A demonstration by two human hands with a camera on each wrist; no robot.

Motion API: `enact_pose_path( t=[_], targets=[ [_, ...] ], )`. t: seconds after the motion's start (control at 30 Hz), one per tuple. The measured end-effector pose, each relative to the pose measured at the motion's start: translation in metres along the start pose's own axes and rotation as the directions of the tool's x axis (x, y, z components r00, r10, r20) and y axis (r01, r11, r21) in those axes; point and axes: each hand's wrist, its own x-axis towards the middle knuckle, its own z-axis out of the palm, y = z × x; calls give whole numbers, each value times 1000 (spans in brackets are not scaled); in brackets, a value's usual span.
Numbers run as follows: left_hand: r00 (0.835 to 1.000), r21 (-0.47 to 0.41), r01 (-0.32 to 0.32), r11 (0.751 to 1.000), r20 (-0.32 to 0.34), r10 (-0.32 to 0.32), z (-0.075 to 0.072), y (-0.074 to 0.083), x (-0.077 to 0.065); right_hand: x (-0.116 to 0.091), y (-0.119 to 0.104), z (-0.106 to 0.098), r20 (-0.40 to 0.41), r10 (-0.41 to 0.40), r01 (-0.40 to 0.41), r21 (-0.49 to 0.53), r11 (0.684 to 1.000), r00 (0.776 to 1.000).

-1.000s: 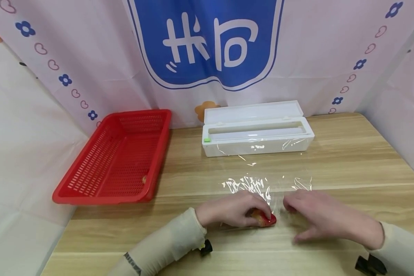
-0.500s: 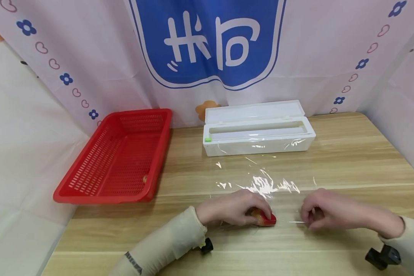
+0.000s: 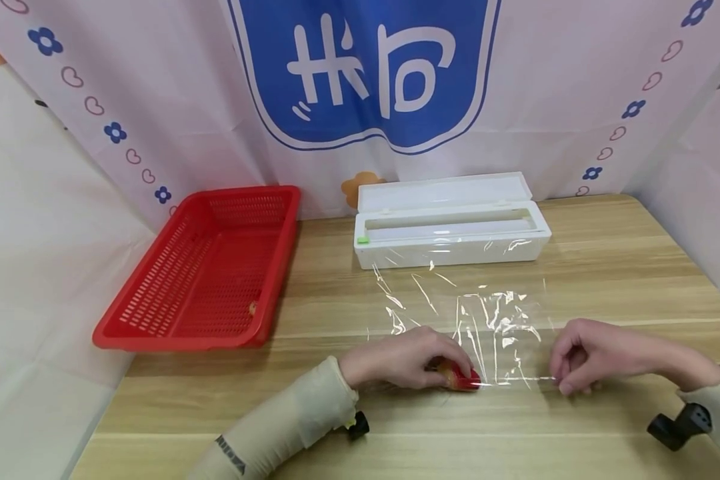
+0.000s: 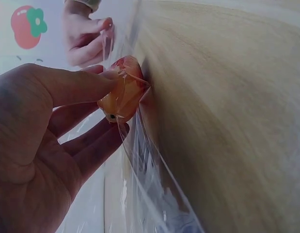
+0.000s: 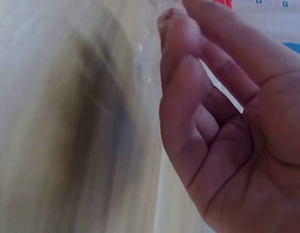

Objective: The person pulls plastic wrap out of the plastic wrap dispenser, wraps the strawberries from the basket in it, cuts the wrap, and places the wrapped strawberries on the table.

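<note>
On the table, my left hand [image 3: 399, 360] grips a small red-and-yellow fruit [image 3: 471, 382], thumb on one side and fingers on the other. A sheet of clear cling film [image 3: 498, 327] runs from the white box toward me. In the left wrist view the fruit [image 4: 125, 94] lies against the film [image 4: 145, 165], and part of it is hidden by the fingers. My right hand [image 3: 609, 357] pinches the near right edge of the film between thumb and fingers. Its fingertips [image 5: 181, 34] meet at the film in the right wrist view.
The white film box [image 3: 450, 255] stands at the back with its lid raised and a roll inside. At the left is a red plastic basket [image 3: 180, 345] with a small pale object [image 3: 253, 308] in it. A printed cloth [image 3: 576, 80] hangs behind the table.
My right hand has gone from spread fingers beside the film to pinching its edge, and has moved right, drawing the film out flatter. My left hand stays on the fruit.
</note>
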Motion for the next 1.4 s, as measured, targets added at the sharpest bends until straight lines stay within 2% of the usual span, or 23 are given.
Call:
enact_pose_path(
  t=[0.1, 0.17, 0.23, 0.3, 0.33, 0.4, 0.53, 0.57, 0.67, 0.77, 0.93, 1.03, 1.17, 1.27, 1.4],
  targets=[
    [1000, 1, 4, 1000, -1, -4, 0, -1, 0, -4, 3, -5, -7, 44, -44, 36, 998, 999],
    [1000, 4, 4, 1000, -6, -4, 0, -1, -1, -6, 3, -9, -40, 73, -72, 22, 997, 997],
    [1000, 5, 11, 1000, -16, -10, 0, 0, -1, -6, 0, -10, -109, 63, -70, -63, 996, 992],
    [999, 10, 23, 1000, -28, -22, 0, 0, -2, -3, -6, -8, -206, 26, -66, -188, 980, 978],
    [999, 11, 29, 1000, -33, -28, 0, 0, -3, -1, -10, -5, -254, -3, -65, -258, 964, 967],
    [998, 6, 40, 999, -42, -39, 0, 1, -4, 8, -19, 4, -339, -87, -64, -410, 910, 937],
    [998, -2, 39, 999, -47, -39, 1, 0, -5, 31, -33, 31, -411, -199, -93, -590, 802, 890],
    [998, -7, 40, 999, -48, -40, 2, -1, -5, 37, -35, 39, -421, -213, -112, -626, 772, 882],
    [997, -24, 53, 998, -50, -54, 2, -1, -6, 52, -39, 58, -446, -195, -189, -680, 708, 874],
    [996, -40, 69, 997, -56, -71, 1, 0, -7, 64, -36, 71, -471, -169, -248, -697, 672, 866],
    [994, -38, 91, 995, -62, -93, 1, 1, -8, 76, -26, 83, -525, -170, -296, -685, 666, 834],
    [993, -36, 106, 994, -57, -108, 1, 2, -8, 82, -22, 87, -544, -178, -299, -673, 676, 820],
    [993, -44, 106, 993, -52, -108, 1, 2, -8, 87, -18, 89, -551, -182, -282, -650, 706, 814],
    [994, -55, 95, 994, -53, -98, 2, 2, -8, 89, -16, 89, -544, -189, -256, -637, 728, 817],
    [995, -49, 70, 996, -65, -74, 3, 0, -7, 90, -14, 89, -537, -206, -232, -636, 736, 818]
  ],
)
